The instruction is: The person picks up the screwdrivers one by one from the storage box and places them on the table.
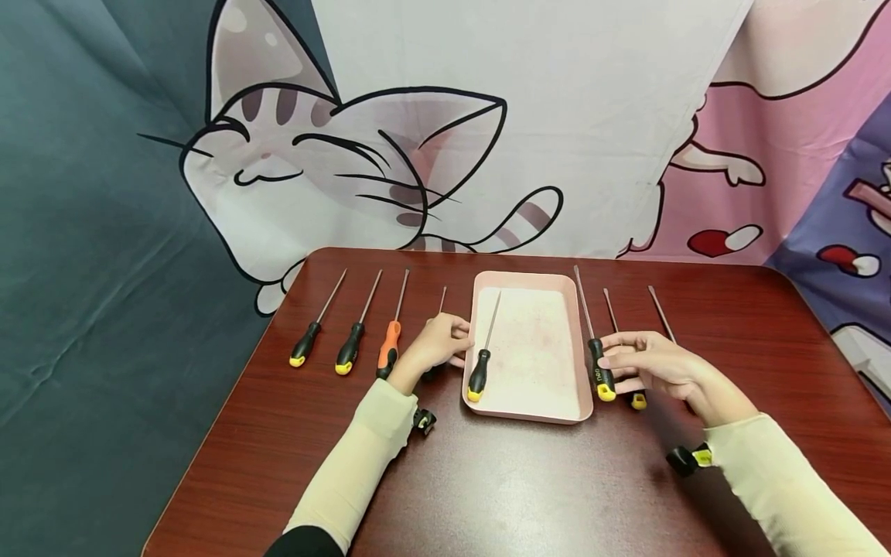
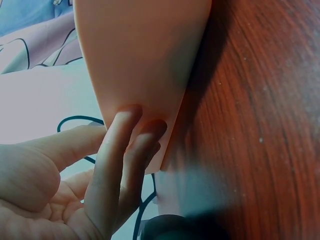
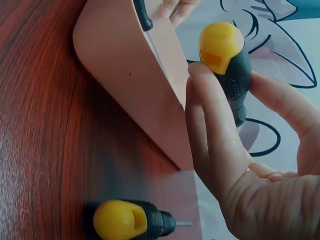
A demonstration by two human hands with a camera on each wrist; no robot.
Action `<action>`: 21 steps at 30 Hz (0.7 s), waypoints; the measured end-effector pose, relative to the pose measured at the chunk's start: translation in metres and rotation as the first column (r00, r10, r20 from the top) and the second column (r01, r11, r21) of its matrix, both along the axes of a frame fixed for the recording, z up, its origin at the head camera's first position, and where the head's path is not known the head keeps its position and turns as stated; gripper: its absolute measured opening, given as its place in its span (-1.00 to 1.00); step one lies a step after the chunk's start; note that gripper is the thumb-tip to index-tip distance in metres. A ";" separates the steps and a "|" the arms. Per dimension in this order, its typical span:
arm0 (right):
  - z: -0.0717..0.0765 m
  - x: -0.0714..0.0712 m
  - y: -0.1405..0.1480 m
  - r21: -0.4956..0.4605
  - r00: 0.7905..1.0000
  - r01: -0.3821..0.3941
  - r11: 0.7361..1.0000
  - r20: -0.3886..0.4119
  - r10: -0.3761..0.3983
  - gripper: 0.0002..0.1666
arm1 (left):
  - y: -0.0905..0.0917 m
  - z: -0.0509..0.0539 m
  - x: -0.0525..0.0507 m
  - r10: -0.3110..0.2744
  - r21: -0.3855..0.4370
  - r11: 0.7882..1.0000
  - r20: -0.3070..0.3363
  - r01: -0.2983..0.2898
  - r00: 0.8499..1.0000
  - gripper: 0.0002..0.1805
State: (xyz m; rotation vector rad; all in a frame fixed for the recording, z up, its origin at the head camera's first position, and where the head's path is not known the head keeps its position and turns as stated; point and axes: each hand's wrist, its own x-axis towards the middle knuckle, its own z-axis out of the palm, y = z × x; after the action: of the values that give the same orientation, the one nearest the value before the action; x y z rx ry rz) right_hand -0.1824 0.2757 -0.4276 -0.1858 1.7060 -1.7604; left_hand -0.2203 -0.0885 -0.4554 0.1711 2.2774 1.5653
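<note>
In the head view, my right hand [image 1: 657,367] grips a black screwdriver [image 1: 602,373] with a yellow end cap. It is beside the right rim of a pink tray [image 1: 586,387], its shaft pointing away. The right wrist view shows thumb and fingers around its handle [image 3: 235,82]. My left hand [image 1: 440,342] touches the tray's left side. Two fingertips [image 2: 152,131] rest against the outer wall in the left wrist view; whether the thumb crosses the rim I cannot tell. One black-and-yellow screwdriver [image 1: 479,375] lies inside the tray along its left side.
Left of the tray lie two black-and-yellow screwdrivers [image 1: 350,348], an orange-and-black one [image 1: 390,348], and another mostly behind my left hand. A screwdriver [image 1: 638,399] lies under my right hand, with one more shaft [image 1: 661,313] beyond it. The wooden table [image 1: 501,487] meets a cartoon cloth [image 1: 592,139].
</note>
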 end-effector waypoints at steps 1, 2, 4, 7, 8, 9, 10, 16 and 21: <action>0.000 0.000 0.002 -0.003 1.000 -0.004 1.000 -0.003 0.004 -0.76 | 0.000 0.000 0.000 0.001 0.000 1.000 0.000 -0.001 1.000 -0.63; 0.000 0.000 0.003 0.000 1.000 -0.003 1.000 -0.008 0.002 -0.76 | 0.000 0.000 0.000 0.000 0.000 1.000 0.000 0.000 1.000 -0.63; 0.000 0.000 0.006 0.013 1.000 0.000 1.000 -0.015 0.000 -0.76 | 0.000 0.000 0.000 -0.001 -0.001 1.000 -0.001 0.001 1.000 -0.63; 0.001 0.001 0.011 0.038 1.000 0.006 0.999 -0.014 -0.005 -0.76 | 0.000 0.001 0.001 -0.002 -0.003 1.000 -0.002 0.002 1.000 -0.62; 0.002 0.001 0.012 0.044 1.000 0.009 0.999 -0.012 -0.008 -0.76 | 0.000 0.001 0.001 -0.002 -0.003 1.000 -0.003 0.002 1.000 -0.62; 0.002 0.001 0.014 0.045 1.000 0.007 0.999 -0.010 -0.007 -0.76 | 0.000 0.002 0.001 -0.002 -0.003 1.000 -0.002 0.002 1.000 -0.62; 0.002 0.001 0.016 0.044 1.000 0.008 0.999 -0.005 -0.008 -0.76 | 0.000 0.002 0.001 -0.004 -0.002 1.000 -0.004 0.004 1.000 -0.62; 0.002 0.001 0.026 0.012 1.000 -0.001 1.000 -0.002 0.001 -0.73 | 0.000 0.000 0.000 -0.017 0.010 1.000 -0.009 0.017 1.000 -0.63; 0.002 0.000 0.037 0.010 1.000 -0.006 1.000 -0.011 0.006 -0.69 | -0.001 -0.001 0.000 -0.015 0.015 1.000 -0.005 0.015 1.000 -0.63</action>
State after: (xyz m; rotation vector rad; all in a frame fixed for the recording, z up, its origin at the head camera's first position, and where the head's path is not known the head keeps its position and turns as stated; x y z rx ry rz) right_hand -0.1828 0.3125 -0.4260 -0.1961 1.7203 -1.7492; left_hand -0.2206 -0.0891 -0.4566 0.1955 2.2635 1.5769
